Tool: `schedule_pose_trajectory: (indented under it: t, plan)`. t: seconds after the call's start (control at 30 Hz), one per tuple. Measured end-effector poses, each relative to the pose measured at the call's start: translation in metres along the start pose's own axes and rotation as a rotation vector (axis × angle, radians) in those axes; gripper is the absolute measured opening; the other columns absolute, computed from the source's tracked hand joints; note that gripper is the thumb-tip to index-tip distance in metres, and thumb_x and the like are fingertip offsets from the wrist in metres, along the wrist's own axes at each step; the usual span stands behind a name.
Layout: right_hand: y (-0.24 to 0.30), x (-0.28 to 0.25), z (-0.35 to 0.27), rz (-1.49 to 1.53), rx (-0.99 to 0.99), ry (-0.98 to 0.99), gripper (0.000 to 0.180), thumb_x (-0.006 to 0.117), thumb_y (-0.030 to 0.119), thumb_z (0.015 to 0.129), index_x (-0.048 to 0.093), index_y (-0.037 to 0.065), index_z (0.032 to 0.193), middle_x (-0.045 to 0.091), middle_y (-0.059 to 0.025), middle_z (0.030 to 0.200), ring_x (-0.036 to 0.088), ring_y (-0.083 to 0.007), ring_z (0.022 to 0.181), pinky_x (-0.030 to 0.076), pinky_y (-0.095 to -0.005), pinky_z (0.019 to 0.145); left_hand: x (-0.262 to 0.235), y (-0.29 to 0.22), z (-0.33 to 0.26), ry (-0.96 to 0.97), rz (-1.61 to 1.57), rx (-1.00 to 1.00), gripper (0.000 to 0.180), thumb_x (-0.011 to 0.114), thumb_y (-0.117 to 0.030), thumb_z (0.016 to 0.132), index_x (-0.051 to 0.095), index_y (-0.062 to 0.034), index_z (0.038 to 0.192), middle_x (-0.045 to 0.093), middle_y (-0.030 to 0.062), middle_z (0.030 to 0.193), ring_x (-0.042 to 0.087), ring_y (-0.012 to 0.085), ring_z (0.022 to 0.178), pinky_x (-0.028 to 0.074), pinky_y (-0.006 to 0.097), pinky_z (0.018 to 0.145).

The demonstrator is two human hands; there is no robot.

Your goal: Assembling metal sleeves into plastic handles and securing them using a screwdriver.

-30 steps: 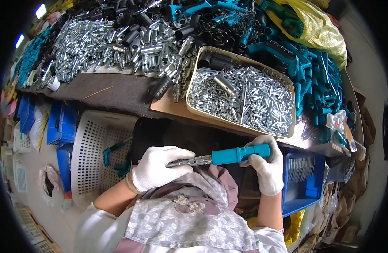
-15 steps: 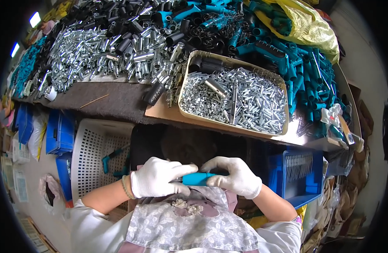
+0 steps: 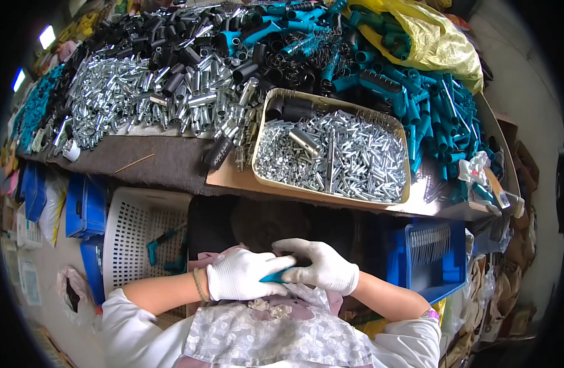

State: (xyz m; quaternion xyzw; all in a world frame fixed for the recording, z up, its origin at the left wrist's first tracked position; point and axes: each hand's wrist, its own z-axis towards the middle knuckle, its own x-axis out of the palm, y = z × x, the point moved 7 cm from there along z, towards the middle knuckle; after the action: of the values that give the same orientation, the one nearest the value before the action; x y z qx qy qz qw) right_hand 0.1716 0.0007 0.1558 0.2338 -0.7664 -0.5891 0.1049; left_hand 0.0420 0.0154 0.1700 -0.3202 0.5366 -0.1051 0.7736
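Observation:
Both hands wear white knit gloves and are close together in front of my apron. My left hand (image 3: 242, 274) is wrapped round a teal handle (image 3: 277, 276), its fingers reaching across the near side. My right hand (image 3: 325, 265) closes on the same handle from the other side, its thumb pressed near the middle. Only a short strip of the teal surface shows between the gloves; both ends of the handle are hidden.
Ahead stands a bench with a cream tray (image 3: 255, 168) of small metal pins, heaped metal sleeves (image 3: 104, 89) and teal handles (image 3: 444, 110). A white perforated basket (image 3: 119, 245) with teal-handled pieces sits at left; a blue crate (image 3: 438, 288) is at right.
The hands have come closer together, the right one moving left, and cover more of the teal handle. The view has shifted slightly, so the bench appears lower.

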Motion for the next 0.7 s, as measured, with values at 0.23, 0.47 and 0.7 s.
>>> schedule_pose_trajectory:
  t: [0.23, 0.47, 0.7]
  plan:
    - [0.079, -0.055, 0.008, -0.753, -0.395, -0.312, 0.019, 0.075, 0.019, 0.080, 0.075, 0.007, 0.095, 0.070, -0.0137, 0.090, 0.068, -0.0330, 0.088, 0.055, -0.0393, 0.079, -0.026, 0.001, 0.014, -0.264, 0.032, -0.035, 0.041, 0.078, -0.032, 0.079, 0.067, -0.0090, 0.111, 0.062, 0.0092, 0.073, 0.065, 0.0296, 0.061, 0.052, 0.037, 0.054]
    - [0.097, -0.095, 0.064, -1.529, -0.214, -0.733, 0.010, 0.069, 0.019, 0.081, 0.073, 0.010, 0.079, 0.061, -0.0130, 0.085, 0.064, -0.0311, 0.084, 0.053, -0.0415, 0.073, -0.037, 0.003, 0.003, -0.336, 0.019, -0.142, 0.045, 0.080, -0.027, 0.077, 0.067, -0.0085, 0.116, 0.064, 0.0117, 0.075, 0.067, 0.0312, 0.064, 0.053, 0.036, 0.056]
    - [0.097, -0.097, 0.077, -1.572, -0.163, -0.677, 0.009, 0.064, 0.008, 0.077, 0.071, 0.003, 0.081, 0.067, -0.0153, 0.086, 0.068, -0.0316, 0.082, 0.056, -0.0395, 0.073, -0.040, 0.007, -0.007, -0.338, 0.027, -0.175, 0.044, 0.081, -0.024, 0.075, 0.067, -0.0062, 0.113, 0.064, 0.0130, 0.076, 0.066, 0.0319, 0.064, 0.054, 0.037, 0.058]
